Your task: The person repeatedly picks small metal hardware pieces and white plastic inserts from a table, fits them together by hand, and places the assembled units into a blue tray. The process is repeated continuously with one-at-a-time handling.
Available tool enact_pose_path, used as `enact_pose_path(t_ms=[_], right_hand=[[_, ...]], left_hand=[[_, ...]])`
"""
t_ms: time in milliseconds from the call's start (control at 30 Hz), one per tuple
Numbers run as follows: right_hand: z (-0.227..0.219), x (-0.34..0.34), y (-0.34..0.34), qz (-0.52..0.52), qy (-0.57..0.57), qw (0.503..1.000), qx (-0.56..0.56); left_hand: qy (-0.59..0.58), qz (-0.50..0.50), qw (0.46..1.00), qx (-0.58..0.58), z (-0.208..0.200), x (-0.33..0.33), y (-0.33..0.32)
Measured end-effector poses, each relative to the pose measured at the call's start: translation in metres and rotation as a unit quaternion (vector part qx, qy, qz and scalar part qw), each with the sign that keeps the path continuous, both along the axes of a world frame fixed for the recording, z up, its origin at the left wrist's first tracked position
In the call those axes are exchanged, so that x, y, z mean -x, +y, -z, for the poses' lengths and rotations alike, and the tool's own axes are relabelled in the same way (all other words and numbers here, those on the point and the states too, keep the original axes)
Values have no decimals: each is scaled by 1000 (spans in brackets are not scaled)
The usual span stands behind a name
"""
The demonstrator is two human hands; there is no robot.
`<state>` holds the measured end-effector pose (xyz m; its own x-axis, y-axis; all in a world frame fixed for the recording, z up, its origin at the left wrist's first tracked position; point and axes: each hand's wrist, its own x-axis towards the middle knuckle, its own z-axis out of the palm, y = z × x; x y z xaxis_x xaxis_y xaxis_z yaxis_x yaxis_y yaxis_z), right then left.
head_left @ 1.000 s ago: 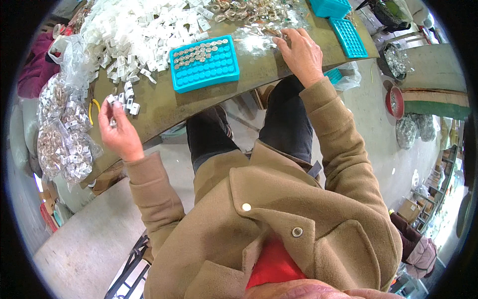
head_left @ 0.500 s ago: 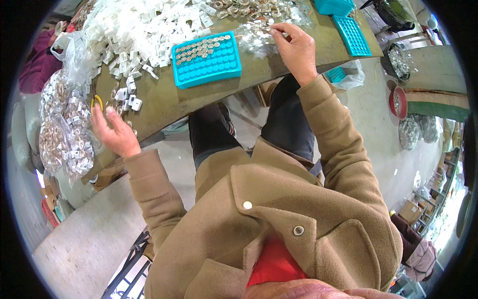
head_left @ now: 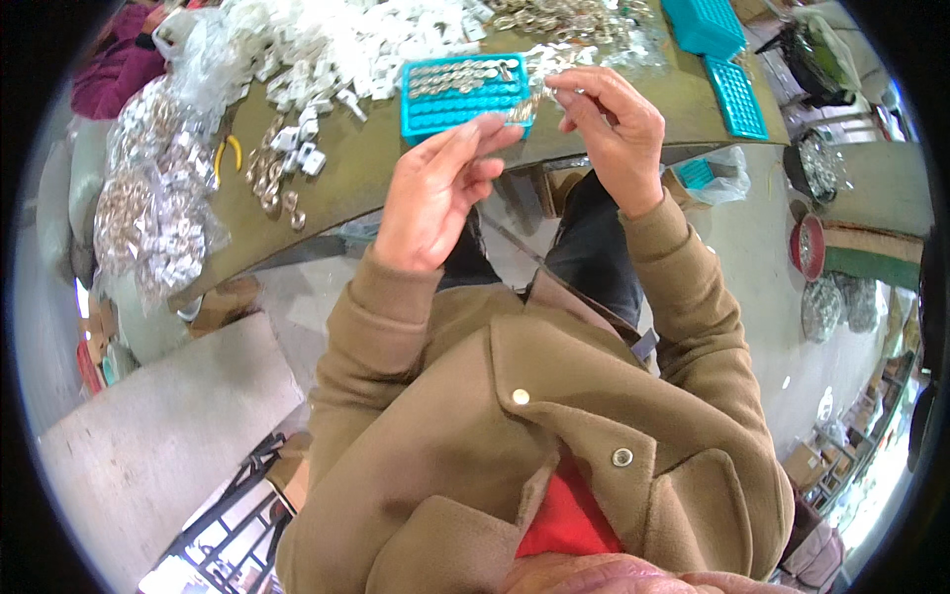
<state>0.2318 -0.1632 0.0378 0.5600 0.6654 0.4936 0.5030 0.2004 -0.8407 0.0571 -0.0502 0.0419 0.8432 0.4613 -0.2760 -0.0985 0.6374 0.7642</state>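
Note:
My right hand point(head_left: 621, 139) is raised at the right of a turquoise tray point(head_left: 427, 125), thumb and index finger pinched on a small shiny chain-like metal piece point(head_left: 526, 107). The piece is blurred and stretches left toward my other hand. My left hand point(head_left: 435, 193) hovers at the tray's near edge, fingers loosely curved and thumb apart, fingertips close to the piece; I cannot tell whether they touch it. Round silvery discs point(head_left: 455, 77) fill the tray's far rows, and its nearer rows show bare turquoise bumps. Small clear bags point(head_left: 556, 61) lie just beyond the tray.
White tags point(head_left: 371, 40) are heaped at the back. Yellow-handled pliers point(head_left: 230, 156) and loose metal clasps point(head_left: 265, 176) lie at the left, beside bulging clear bags point(head_left: 148, 218). More turquoise trays point(head_left: 734, 97) stand at the right end. Another person's purple sleeve point(head_left: 117, 74) shows at far left.
My left hand has moved right from beside the pliers to the tray's near edge. My right hand has come back from the clear bags with a shiny metal piece. The view has shifted slightly.

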Motion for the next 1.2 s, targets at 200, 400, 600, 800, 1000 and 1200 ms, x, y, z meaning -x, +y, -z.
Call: enact_pose_path(t_ms=[200, 400, 600, 800, 1000, 1200], right_hand=[[0, 40, -1, -81, 24, 995, 53], [-1, 43, -2, -132, 45, 987, 84], [2, 47, 12, -226, 284, 932, -5], [15, 45, 8, -193, 218, 957, 11], [20, 55, 10, -119, 135, 984, 11], [12, 66, 13, -110, 373, 917, 88]], left_hand=[[-58, -41, 995, 74, 12, 2, 4], [-141, 9, 979, 148, 16, 20, 13], [-133, 92, 962, 221, 19, 23, 4], [1, 14, 994, 108, 13, 23, -4], [12, -113, 988, -104, 16, 19, -18], [9, -166, 981, -103, 20, 16, -24]])
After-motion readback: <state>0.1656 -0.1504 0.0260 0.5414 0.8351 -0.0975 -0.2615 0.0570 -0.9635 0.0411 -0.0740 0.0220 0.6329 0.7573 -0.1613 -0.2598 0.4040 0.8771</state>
